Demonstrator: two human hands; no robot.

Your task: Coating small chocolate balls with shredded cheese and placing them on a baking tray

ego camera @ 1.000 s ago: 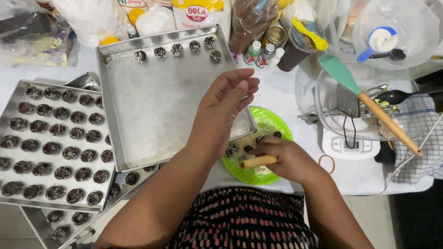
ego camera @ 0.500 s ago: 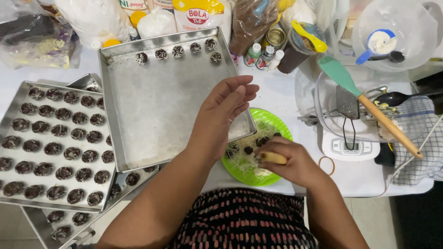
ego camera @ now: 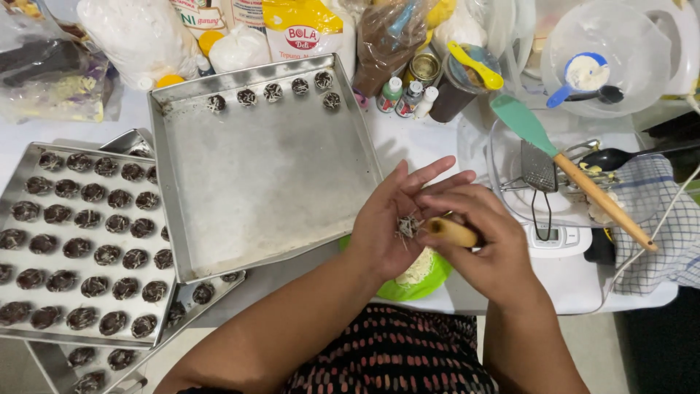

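Left hand (ego camera: 397, 219) is open, palm up, fingers spread a bit, with a small dark ball covered in pale shreds (ego camera: 408, 228) sitting in the palm. Right hand (ego camera: 477, 237) is right against it, fingers curled around a short wooden handle (ego camera: 453, 232) whose tip touches the ball. Both hover just above a green plate (ego camera: 423, 281) with some pale shreds on it, at the near edge of the white counter (ego camera: 423, 146). To the left of the hands is a big square metal tray (ego camera: 270, 175), mostly bare, with a single row of coated balls (ego camera: 273, 92) along its far edge. Further left, a second tray (ego camera: 22, 182) is packed with rows of the same dark balls, and another tray with a few more pokes out underneath it. On the right there's a white kitchen scale (ego camera: 558, 237), a teal spatula with a wooden handle (ego camera: 569, 171) lying across a bowl, and a checked cloth (ego camera: 660, 211). At the back: bags of ingredients (ego camera: 302, 29), small bottles (ego camera: 405, 95) and a clear tub with a blue scoop (ego camera: 583, 73).
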